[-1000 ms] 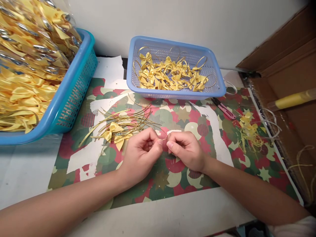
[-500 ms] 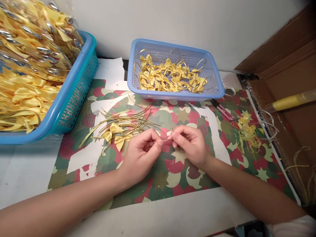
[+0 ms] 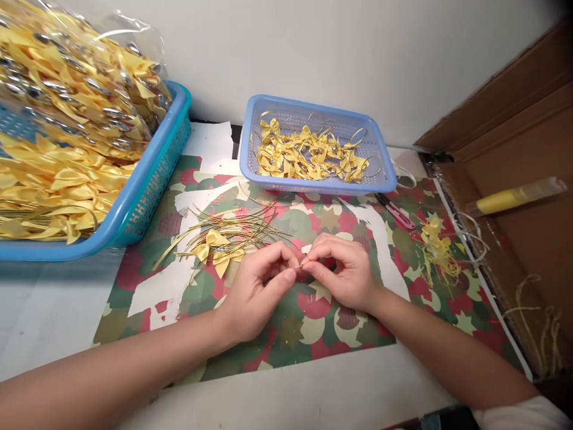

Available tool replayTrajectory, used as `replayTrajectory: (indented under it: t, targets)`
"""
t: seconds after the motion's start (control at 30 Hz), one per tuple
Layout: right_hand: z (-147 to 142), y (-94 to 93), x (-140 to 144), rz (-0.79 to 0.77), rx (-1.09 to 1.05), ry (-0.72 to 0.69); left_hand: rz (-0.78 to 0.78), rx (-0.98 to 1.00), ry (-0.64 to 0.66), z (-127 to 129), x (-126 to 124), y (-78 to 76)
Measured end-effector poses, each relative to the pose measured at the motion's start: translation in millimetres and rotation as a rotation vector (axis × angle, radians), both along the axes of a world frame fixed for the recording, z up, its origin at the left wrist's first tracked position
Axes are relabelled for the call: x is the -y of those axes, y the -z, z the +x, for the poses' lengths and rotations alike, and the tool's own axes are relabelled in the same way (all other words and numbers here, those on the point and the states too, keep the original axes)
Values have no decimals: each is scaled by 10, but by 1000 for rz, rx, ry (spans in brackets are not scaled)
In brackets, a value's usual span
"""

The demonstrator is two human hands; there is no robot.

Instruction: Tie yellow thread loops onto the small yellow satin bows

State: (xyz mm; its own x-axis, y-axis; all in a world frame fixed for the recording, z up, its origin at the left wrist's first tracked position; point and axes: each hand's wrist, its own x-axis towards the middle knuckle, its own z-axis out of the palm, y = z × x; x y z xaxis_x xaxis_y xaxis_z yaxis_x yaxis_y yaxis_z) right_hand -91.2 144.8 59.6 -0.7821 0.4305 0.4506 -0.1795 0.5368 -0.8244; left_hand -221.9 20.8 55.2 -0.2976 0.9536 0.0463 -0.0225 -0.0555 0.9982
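Since the moment before, both hands have drawn closer together and their fingertips now meet again over the patterned mat [image 3: 313, 334]. From the head camera, the left hand [image 3: 257, 289] is curled, thumb and forefinger pinched narrow on something very small at the meeting point; it is too tiny to name with certainty, though a thin gold strand seems to show there. The right hand [image 3: 347, 272] mirrors it, fingers bent and pinched tight against the left fingertips. Just beyond the left fingers, up and to their left, lie a yellow bow [image 3: 215, 248] and a fan of gold wires [image 3: 242, 224], the wires' ends nearly touching the left knuckles. Farther beyond both hands stands the small blue basket [image 3: 385, 173] of finished bows. Well to the left of the fingers sits the big teal basket [image 3: 147, 197] heaped with bagged bows. Right of the right fingers lie pink snips [image 3: 398, 214] and yellow scraps [image 3: 436, 251].
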Motion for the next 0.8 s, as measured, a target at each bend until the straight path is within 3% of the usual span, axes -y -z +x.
replayTrajectory:
  t: [0.17,0.3,0.4,0.5,0.67,0.8]
  targets:
    - [8,-121,-78,137,-32,-19,-39,-119,-115,-58,2,-269]
    - [6,-179,-111,265,-57,-34,-219,26,106,-67,-26,-396]
    - [11,-184,-127,329,-31,-35,-296,221,248,-70,-49,-345]
    - [18,-182,-147,353,15,-48,-298,362,243,-62,-58,-242]
    - [35,-228,-220,407,55,-47,-274,325,172,-31,-45,-163]
    - [48,-295,-268,351,48,4,-259,288,133,-22,-39,-180]
